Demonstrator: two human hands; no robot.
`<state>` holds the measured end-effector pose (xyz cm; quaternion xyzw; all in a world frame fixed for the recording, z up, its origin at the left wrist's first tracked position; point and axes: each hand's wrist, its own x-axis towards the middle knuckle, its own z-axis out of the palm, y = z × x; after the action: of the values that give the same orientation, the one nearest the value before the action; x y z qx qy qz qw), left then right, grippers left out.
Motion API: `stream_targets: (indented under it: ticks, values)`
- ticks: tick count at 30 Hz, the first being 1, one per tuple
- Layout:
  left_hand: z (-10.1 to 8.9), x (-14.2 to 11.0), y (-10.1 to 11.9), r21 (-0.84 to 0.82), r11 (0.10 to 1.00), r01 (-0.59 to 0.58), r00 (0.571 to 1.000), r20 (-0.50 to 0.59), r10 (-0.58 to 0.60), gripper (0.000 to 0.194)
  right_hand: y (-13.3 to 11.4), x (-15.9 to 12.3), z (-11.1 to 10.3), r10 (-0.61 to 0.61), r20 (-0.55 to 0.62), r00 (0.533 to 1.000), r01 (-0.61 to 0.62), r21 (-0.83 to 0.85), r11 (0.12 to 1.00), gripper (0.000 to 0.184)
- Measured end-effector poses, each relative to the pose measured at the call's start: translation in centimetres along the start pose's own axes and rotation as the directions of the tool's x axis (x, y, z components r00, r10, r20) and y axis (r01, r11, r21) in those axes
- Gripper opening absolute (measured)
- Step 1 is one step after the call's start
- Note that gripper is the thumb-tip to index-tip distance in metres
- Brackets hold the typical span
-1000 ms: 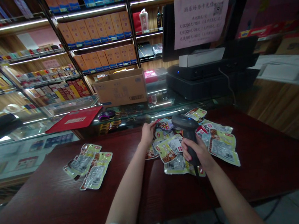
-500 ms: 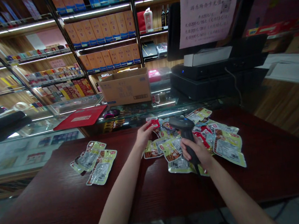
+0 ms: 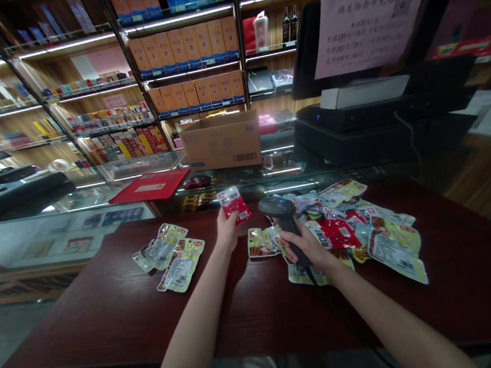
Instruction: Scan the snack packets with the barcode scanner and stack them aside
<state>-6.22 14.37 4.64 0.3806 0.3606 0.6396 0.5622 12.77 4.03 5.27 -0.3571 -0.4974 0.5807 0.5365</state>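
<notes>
My left hand (image 3: 227,231) is closed round a small red snack packet (image 3: 233,203) and holds it up above the dark red table (image 3: 108,308). My right hand (image 3: 303,247) grips the handle of a black barcode scanner (image 3: 278,208), whose head points left toward that packet. Right of the scanner lies a heap of several yellow and red snack packets (image 3: 358,230). A smaller group of yellow packets (image 3: 171,257) lies apart on the left of the table.
Behind the table runs a glass counter (image 3: 94,193) with a red pad (image 3: 151,185), a mouse (image 3: 197,181) and a cardboard box (image 3: 222,140). A black till machine (image 3: 375,114) with a paper notice (image 3: 367,24) stands at the right. Stocked shelves (image 3: 183,42) fill the back wall.
My left hand has lifted the red packet out of the heap and brought it up and left. The scanner in my right hand has swung left toward it.
</notes>
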Motion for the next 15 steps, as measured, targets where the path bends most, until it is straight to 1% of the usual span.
stream_targets:
  ticks: [3, 6, 11, 15]
  values:
    - [-1.5, 0.0, 0.2, -0.042, 0.999, 0.026, 1.0, 0.018, -0.025, 0.042, 0.7, -0.6, 0.2, 0.01, 0.044, 0.999, -0.008, -0.047, 0.999, 0.033]
    - [-2.3, 0.1, 0.5, -0.055, 0.998, 0.02, 0.997, 0.075, -0.016, 0.045, 0.9, -1.0, 0.1, 0.017, 0.073, 0.997, -0.01, -0.091, 0.996, 0.031]
    - [-2.8, 0.3, 0.7, -0.076, 0.997, -0.015, 0.987, 0.157, 0.026, 0.047, 1.1, -1.2, 0.0, 0.046, 0.063, 0.997, -0.037, -0.131, 0.991, 0.034]
    - [-3.0, 0.5, 0.4, -0.081, 0.997, -0.017, 0.982, 0.188, 0.032, 0.05, 1.4, -1.3, 0.1, 0.068, 0.072, 0.995, -0.056, -0.166, 0.985, 0.034]
